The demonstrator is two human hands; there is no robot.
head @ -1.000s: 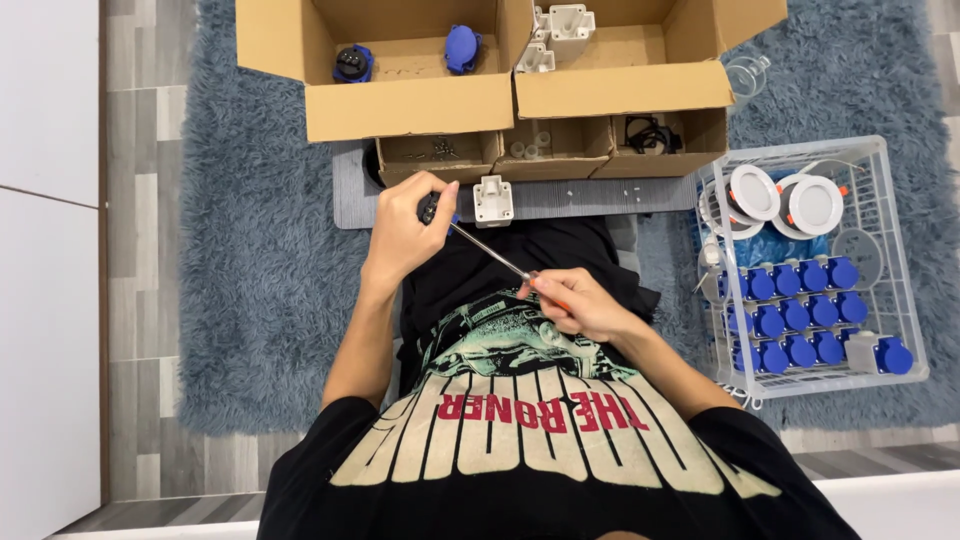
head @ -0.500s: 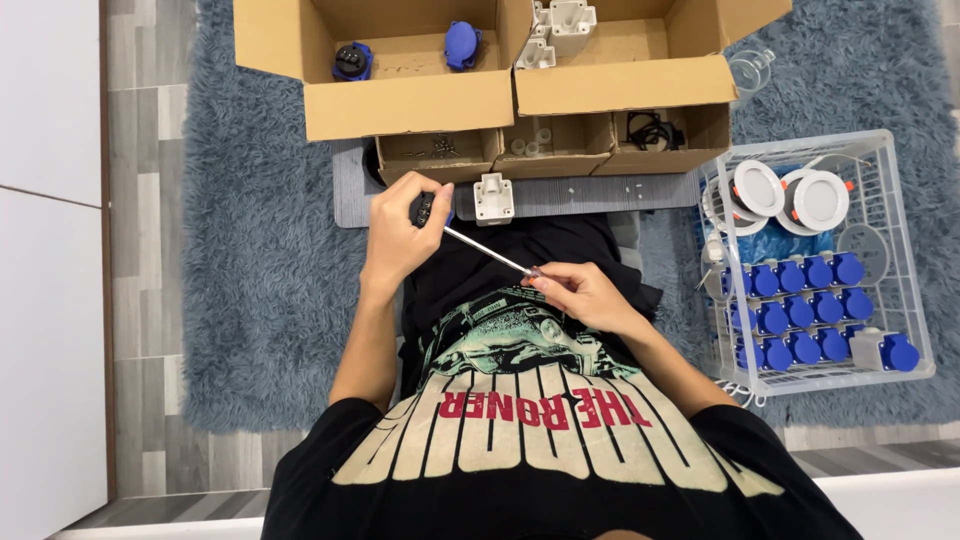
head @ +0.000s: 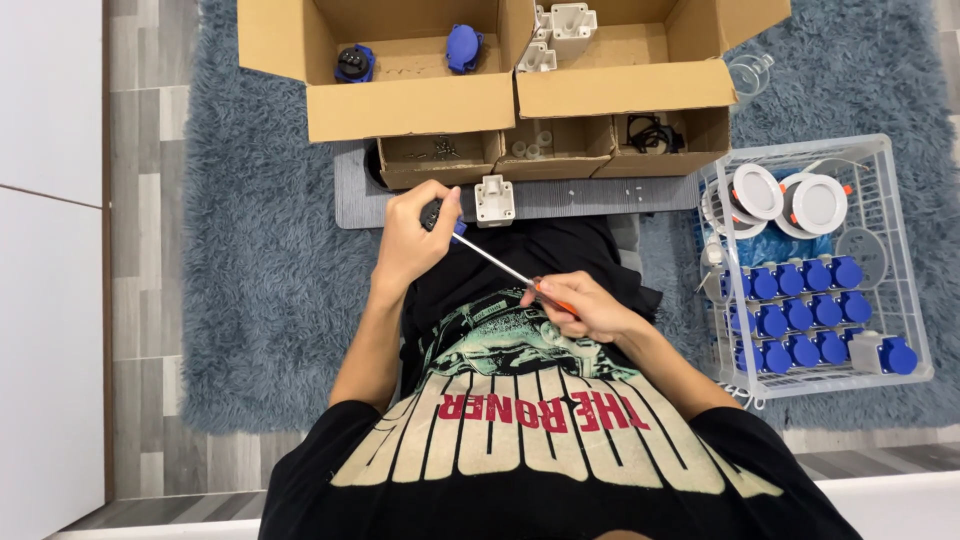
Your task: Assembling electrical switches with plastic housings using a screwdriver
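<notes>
My left hand (head: 412,238) is closed around a small blue and black socket part (head: 440,215), held just in front of the grey mat (head: 600,196). My right hand (head: 580,305) grips the orange handle of a screwdriver (head: 500,265). Its thin metal shaft runs up and left, and the tip meets the part in my left hand. A white plastic housing (head: 494,200) stands on the mat just right of my left hand.
Open cardboard boxes (head: 410,100) at the top hold blue socket parts (head: 462,45) and white housings (head: 560,22). Small boxes of screws and bits sit below them. At the right, a white wire basket (head: 905,290) holds several blue sockets and round white lamps. A blue shaggy rug (head: 260,300) lies underneath.
Both hands stay almost in place with the screwdriver tip on the part. My left hand has shifted slightly; the right hand shows only a small turn.
</notes>
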